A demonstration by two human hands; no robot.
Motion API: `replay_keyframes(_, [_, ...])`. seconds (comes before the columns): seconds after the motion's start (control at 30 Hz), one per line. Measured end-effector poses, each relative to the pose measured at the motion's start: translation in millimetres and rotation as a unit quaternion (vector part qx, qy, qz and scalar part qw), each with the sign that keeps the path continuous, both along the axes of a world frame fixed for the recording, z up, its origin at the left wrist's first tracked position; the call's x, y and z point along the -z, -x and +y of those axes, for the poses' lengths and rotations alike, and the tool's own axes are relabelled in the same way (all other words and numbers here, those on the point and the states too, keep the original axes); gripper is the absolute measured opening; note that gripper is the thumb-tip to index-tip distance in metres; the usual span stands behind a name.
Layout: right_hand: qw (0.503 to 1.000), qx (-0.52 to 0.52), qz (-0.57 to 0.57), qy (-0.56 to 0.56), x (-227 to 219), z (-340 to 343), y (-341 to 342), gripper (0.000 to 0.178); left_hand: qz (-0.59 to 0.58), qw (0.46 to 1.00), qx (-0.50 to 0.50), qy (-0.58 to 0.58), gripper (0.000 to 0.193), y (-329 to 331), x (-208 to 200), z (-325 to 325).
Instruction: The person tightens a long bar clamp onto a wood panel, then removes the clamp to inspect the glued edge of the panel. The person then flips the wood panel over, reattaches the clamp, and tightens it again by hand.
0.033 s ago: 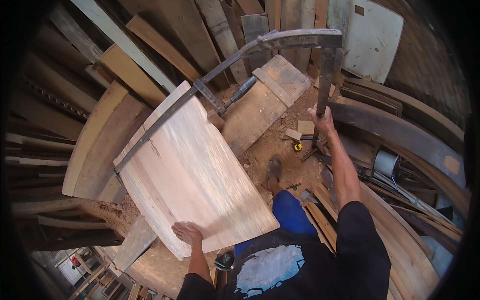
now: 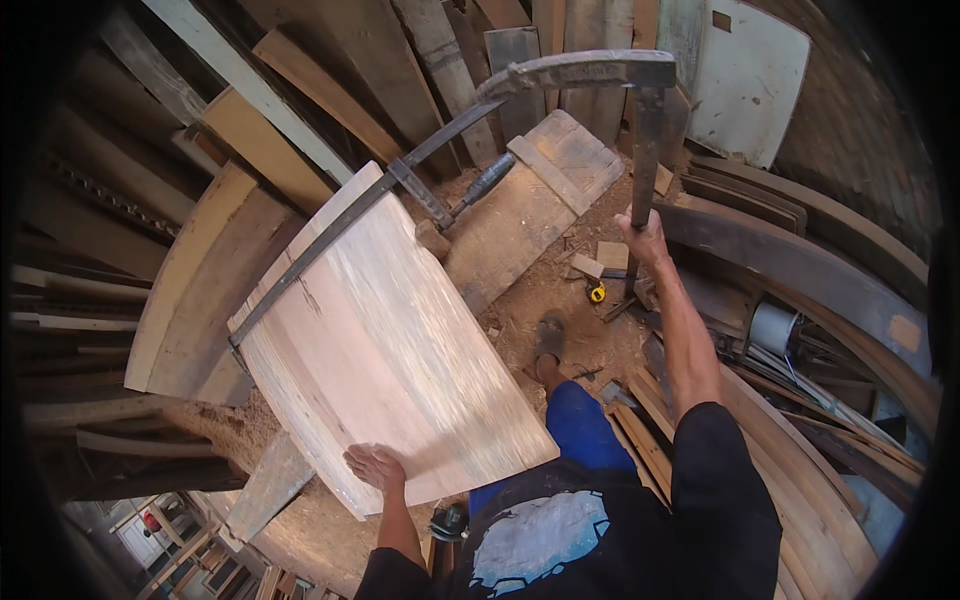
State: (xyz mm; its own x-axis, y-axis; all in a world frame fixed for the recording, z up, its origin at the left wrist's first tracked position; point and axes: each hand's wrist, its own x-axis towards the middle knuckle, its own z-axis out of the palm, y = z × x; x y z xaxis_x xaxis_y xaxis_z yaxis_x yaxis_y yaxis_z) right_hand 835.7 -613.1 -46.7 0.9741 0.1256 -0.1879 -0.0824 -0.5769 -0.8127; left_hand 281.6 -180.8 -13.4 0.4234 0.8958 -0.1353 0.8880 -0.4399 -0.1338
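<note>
The left hand (image 2: 376,466) lay flat, palm down and fingers extended, on the panel (image 2: 380,340), close to its near edge; its forearm came straight up from the lower edge. The right arm stretched forward and out to the right, only slightly bent, and the right hand (image 2: 643,237) was wrapped around an upright dark bar (image 2: 648,140), well apart from the panel.

The pale wooden panel sat ahead of the person, mostly beyond the left hand and to the left of the right one, its near edge by the waist. A clamp (image 2: 398,170) spanned its far end, the handle (image 2: 488,183) jutting toward the right. From the bar's top a curved arm (image 2: 590,70) reached left to the clamp's upper end; whether the two touched, I could not tell. A tape measure (image 2: 596,292) lay below the right hand.
</note>
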Motion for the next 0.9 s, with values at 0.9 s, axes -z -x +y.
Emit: replay_keyframes(0.9, [0.968,0.06,-0.015,0.242,-34,61,5,0.037,-0.054,0.998,0.016,-0.028,0.072,-8,-6,-2])
